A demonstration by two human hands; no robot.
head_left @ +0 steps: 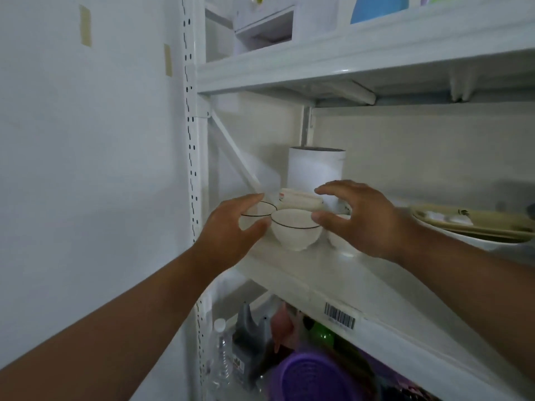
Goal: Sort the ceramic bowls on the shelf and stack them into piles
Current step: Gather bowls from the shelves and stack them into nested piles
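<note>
Three small white ceramic bowls with thin dark rims stand in a row near the left end of the middle shelf (333,273). My left hand (231,227) curls round the left bowl (259,212), fingers on its far rim and thumb on its near side. The middle bowl (295,231) stands free between my hands. My right hand (364,218) hovers with spread, relaxed fingers over the right bowl (341,243), which is mostly hidden under the palm; its thumb is close to the middle bowl's rim.
Behind the bowls lie a low stack of white dishes (301,198) and a tall white cylinder (317,169). Beige trays (469,224) sit to the right. A white upright (192,169) bounds the left. The lower shelf holds a bottle (221,351) and a purple basket (315,377).
</note>
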